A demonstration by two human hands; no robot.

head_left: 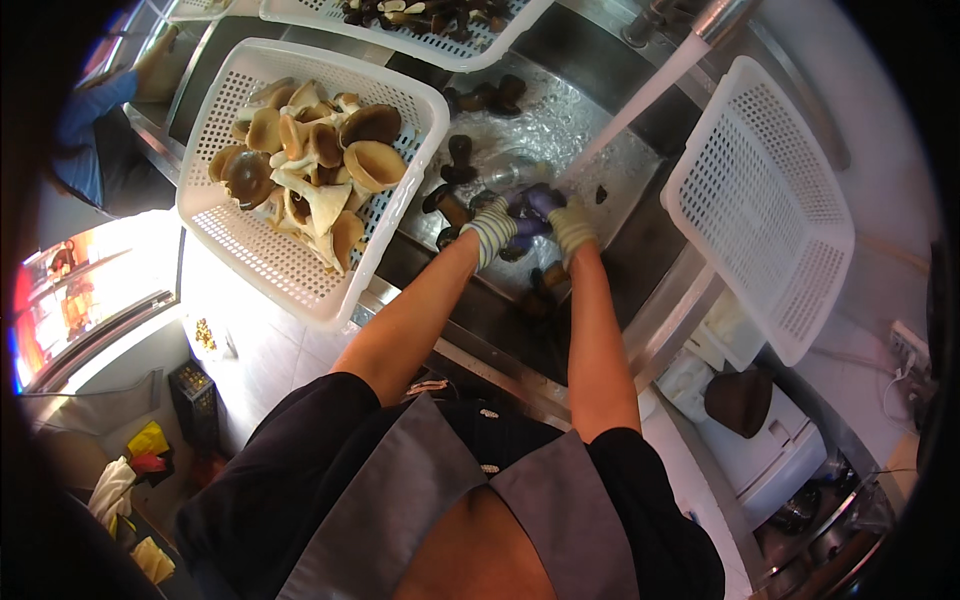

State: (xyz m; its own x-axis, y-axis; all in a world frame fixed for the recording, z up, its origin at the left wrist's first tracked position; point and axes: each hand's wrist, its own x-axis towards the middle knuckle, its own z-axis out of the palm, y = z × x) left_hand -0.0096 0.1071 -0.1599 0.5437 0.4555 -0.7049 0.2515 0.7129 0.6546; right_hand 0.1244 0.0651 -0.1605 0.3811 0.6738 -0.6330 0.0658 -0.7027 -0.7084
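Note:
Both my hands are in the metal sink [632, 165], gloved in striped cuffs with purple fingers. My left hand [500, 228] and my right hand [556, 212] meet close together over the water, fingers curled inward. Whatever lies between them is hidden by the gloves. A stream of water [640, 105] from the tap [722, 20] falls just beyond my right hand. Dark mushrooms lie in the water around them: one mushroom [458, 162] farther off, a brown-stemmed mushroom [452, 208] left of my left hand, and more dark pieces [540, 290] below my wrists.
At the left stands a white perforated basket [430, 115] with large pale-stemmed mushrooms [320, 205]. Another white basket [480, 55] at the back holds dark mushrooms. A third basket [760, 200] tilts at the sink's right. Someone's blue sleeve [105, 100] shows at far left.

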